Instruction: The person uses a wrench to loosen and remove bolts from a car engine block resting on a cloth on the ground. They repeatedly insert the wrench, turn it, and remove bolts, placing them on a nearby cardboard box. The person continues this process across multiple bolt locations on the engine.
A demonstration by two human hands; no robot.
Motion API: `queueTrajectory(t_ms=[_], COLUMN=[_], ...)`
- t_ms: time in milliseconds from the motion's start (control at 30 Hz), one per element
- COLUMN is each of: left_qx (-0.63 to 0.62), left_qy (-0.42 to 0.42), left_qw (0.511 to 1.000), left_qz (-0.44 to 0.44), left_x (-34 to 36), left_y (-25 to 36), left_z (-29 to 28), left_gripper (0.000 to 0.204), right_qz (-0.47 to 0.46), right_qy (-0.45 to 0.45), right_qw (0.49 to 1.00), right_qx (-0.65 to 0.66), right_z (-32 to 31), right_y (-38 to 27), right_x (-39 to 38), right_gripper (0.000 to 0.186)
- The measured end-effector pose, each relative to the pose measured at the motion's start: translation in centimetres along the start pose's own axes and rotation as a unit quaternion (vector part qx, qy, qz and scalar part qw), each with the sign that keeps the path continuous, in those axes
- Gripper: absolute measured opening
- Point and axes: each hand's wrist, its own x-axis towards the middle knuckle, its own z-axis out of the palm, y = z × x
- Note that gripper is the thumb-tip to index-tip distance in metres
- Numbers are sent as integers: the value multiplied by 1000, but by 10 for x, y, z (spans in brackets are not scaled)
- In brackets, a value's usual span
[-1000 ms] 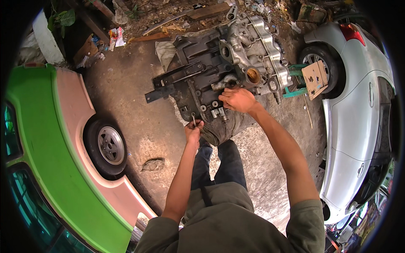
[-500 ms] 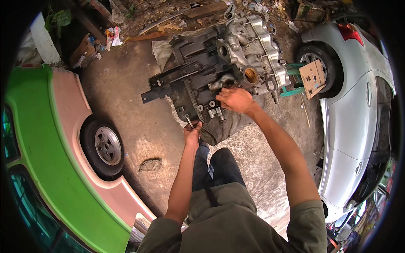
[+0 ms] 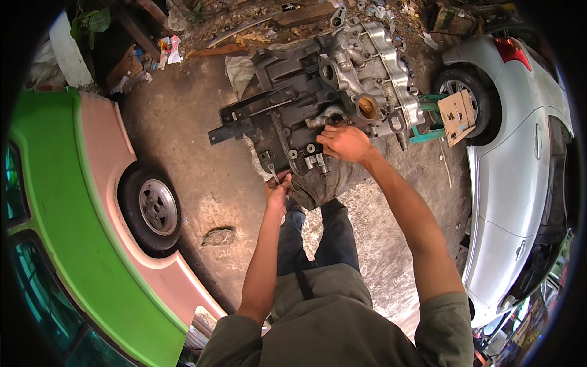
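A dark engine block with a silver cylinder head on its right side lies in front of me. At its near left corner my left hand is closed round a small metal wrench, whose end points up toward the block. My right hand is closed against the engine, just below a metal pipe fitting. Its fingertips are curled out of sight, so anything in them is hidden. Left of that hand, a small silver bracket sits on the block's near side.
A green and pink vehicle stands on the left, a silver car on the right. Beside the cylinder head, a cardboard piece with small parts rests on a green stool. Wood scraps and litter lie beyond the engine.
My legs have moved apart beneath me, and the view has shifted slightly. Both hands stay at nearly the same spots on the engine, the left still holding the wrench.
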Motion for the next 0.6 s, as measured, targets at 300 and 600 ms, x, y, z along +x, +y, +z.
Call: queueTrajectory(t_ms=[300, 600], left_qx=[73, 34], left_qy=[-37, -14], left_qw=[991, 998], left_qz=[-106, -56], left_x=[1, 13], left_y=[28, 2], left_z=[1, 1], left_gripper=[23, 13], right_qz=[-23, -18], right_qy=[80, 75], right_qw=[996, 997], right_qx=[14, 9], right_z=[3, 2], right_y=[1, 0], right_x=[0, 0], right_gripper=[24, 23])
